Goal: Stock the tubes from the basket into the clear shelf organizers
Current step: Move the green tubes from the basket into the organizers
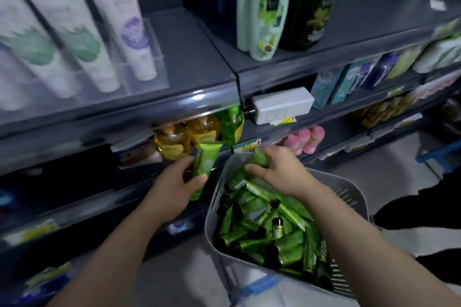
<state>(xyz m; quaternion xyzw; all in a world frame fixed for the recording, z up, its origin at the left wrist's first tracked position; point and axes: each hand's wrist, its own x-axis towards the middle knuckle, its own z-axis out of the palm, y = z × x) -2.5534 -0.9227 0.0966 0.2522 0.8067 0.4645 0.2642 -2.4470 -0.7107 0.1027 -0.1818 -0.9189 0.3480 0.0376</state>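
Note:
A grey basket point(349, 194) at lower right is piled with several green tubes point(287, 232) with black caps. My left hand point(172, 187) is shut on one green tube point(203, 169), held upright just left of the basket's rim. My right hand point(277, 172) reaches into the far end of the basket and grips another green tube point(258, 158). The clear shelf organizer point(147, 75) stands on the top shelf at upper left, holding white tubes point(104, 40) cap-down.
Dark grey shelves point(199, 57) run across the view. A pale green bottle point(264, 12) and a dark bottle point(314, 2) stand on the upper shelf. Yellow and green bottles point(199, 132) and pink bottles point(306, 141) sit below. A white box point(282, 104) hangs on the shelf edge.

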